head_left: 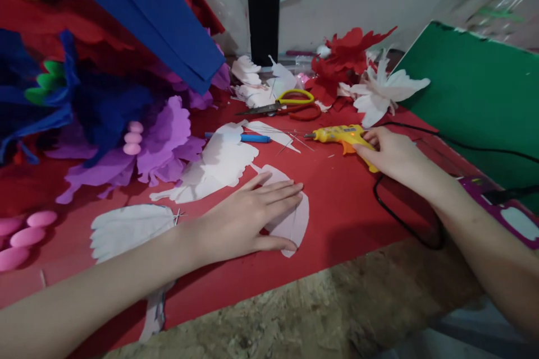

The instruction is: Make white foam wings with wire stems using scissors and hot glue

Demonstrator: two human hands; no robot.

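Observation:
My left hand [248,216] lies flat with fingers stretched out on a pale pink foam petal [295,223] on the red sheet [337,202]. My right hand [389,152] is closed round the handle of a yellow glue gun [337,134] that lies on the red sheet, nozzle pointing left. Its black cord [404,221] loops toward the table edge. More white petals [223,160] lie just beyond my left hand, and another [126,230] sits by my left forearm.
Yellow-handled scissors [290,100] and red-handled ones lie behind the glue gun, with a blue pen [252,138] to the left. Purple and blue foam flowers [160,140] crowd the left. Red and white flowers [366,78], a green sheet [475,90], pink foam ovals [25,235].

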